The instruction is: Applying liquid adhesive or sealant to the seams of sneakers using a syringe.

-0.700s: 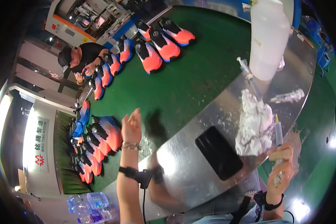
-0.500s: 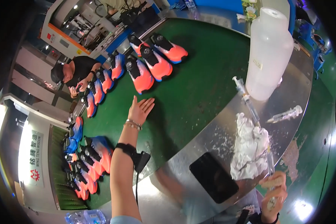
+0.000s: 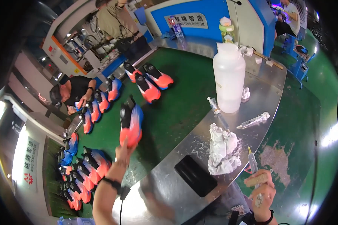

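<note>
Big green conveyor belt [image 3: 184, 108] runs across your view, loaded with orange, blue and black shoes, and a person in black [image 3: 73, 93] is bent over it on the far left. Nearer you, the steel counter [image 3: 266, 97] carries a tall white plastic jug [image 3: 229, 80], a crumpled white rag [image 3: 222, 150], a flat black pad [image 3: 195, 175] and two loose syringes [image 3: 253, 120].

Your left hand [image 3: 124, 152] has its fingers closed on the heel end of one shoe [image 3: 130, 123], held up off the belt and blurred. That's a thin pinch on a bulky thing; as I read it, it could twist free and knock the pairs lined up below.

Your right hand [image 3: 261, 189] is wrapped around a small applicator syringe [image 3: 252, 163], tip up, just beside the rag. The risk I see there: squeeze too hard and it dribbles on the counter, or the tip snags that rag.
</note>
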